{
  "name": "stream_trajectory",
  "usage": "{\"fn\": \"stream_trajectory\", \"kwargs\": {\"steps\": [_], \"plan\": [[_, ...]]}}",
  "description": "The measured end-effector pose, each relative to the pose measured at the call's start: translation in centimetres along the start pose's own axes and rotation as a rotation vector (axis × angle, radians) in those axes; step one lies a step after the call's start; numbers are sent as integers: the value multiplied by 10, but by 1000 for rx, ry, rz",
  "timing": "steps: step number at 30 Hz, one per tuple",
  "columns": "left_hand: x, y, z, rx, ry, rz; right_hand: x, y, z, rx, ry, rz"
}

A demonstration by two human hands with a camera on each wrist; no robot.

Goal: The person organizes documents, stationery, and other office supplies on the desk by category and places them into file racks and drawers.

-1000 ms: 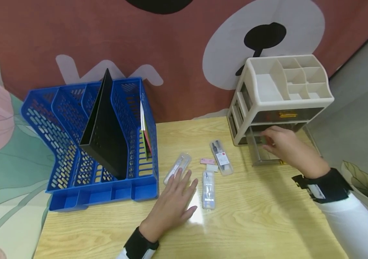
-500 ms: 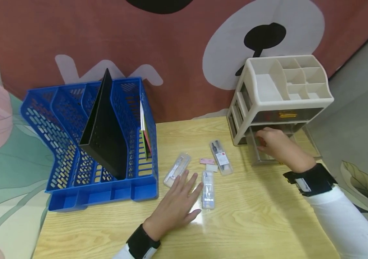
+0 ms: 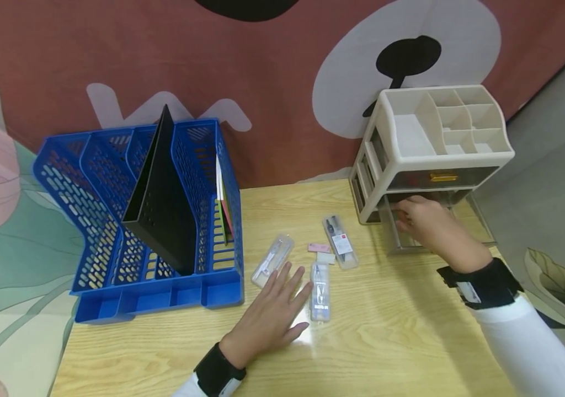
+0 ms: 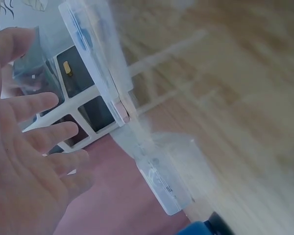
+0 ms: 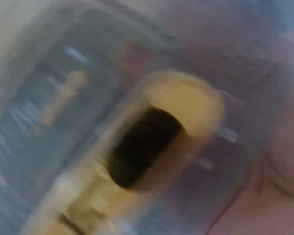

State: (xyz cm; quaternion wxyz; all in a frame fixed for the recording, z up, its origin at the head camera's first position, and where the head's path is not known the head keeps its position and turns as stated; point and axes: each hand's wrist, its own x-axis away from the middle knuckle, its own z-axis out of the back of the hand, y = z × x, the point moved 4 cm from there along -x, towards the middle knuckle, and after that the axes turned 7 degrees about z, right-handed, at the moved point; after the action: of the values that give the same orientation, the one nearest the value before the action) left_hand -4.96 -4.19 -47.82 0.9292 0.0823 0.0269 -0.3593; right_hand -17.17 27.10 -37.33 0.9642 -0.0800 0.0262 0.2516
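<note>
My left hand [image 3: 270, 317] lies palm down with fingers spread, fingertips by the lower end of a clear plastic case [image 3: 273, 255] on the table. Its forefinger and thumb point towards a second clear case [image 3: 320, 295] holding a pair of compasses. My right hand [image 3: 428, 223] reaches into a pulled-out clear drawer [image 3: 482, 223] of the white desk organizer [image 3: 389, 138], fingers bent and partly hidden by the drawer's wall. I cannot tell if it holds anything. In the right wrist view the drawer's yellow handle [image 5: 191, 105] is blurred, with part of the hand at right.
A third clear case [image 3: 339, 240] with a dark tool lies beside a pink eraser-like block [image 3: 318, 247] and a white one [image 3: 325, 258]. At left stands a blue file rack [image 3: 160, 300] with a black folder [image 3: 168, 215]. A patterned cloth [image 3: 282, 110] hangs behind the table [image 3: 377, 336].
Over the second, my right hand has shifted left and further into the drawer. My left hand has slid slightly right. Both are nearly still in the last half second.
</note>
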Motion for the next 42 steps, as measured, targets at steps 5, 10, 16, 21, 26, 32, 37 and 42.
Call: {"fn": "stream_trajectory", "kwargs": {"steps": [5, 10, 16, 21, 26, 32, 37, 42], "plan": [[1, -3, 4, 12, 0, 13, 5, -16, 20, 36, 81, -5], [2, -7, 7, 20, 29, 24, 6, -37, 34, 58, 124, 12], [5, -15, 11, 32, 51, 68, 5, -59, 39, 94, 237, 68], [9, -23, 14, 54, 68, 129, 0, -80, 31, 88, 309, 149], [13, -28, 15, 71, 63, 171, -8, -98, 12, 47, 344, 193], [18, -32, 16, 72, 75, 199, -22, -116, -21, -8, 282, 218], [20, -33, 17, 57, 86, 207, -37, -122, -51, -60, 209, 289], [23, -34, 16, 60, 46, 225, -48, -123, -80, -137, 153, 336]]}}
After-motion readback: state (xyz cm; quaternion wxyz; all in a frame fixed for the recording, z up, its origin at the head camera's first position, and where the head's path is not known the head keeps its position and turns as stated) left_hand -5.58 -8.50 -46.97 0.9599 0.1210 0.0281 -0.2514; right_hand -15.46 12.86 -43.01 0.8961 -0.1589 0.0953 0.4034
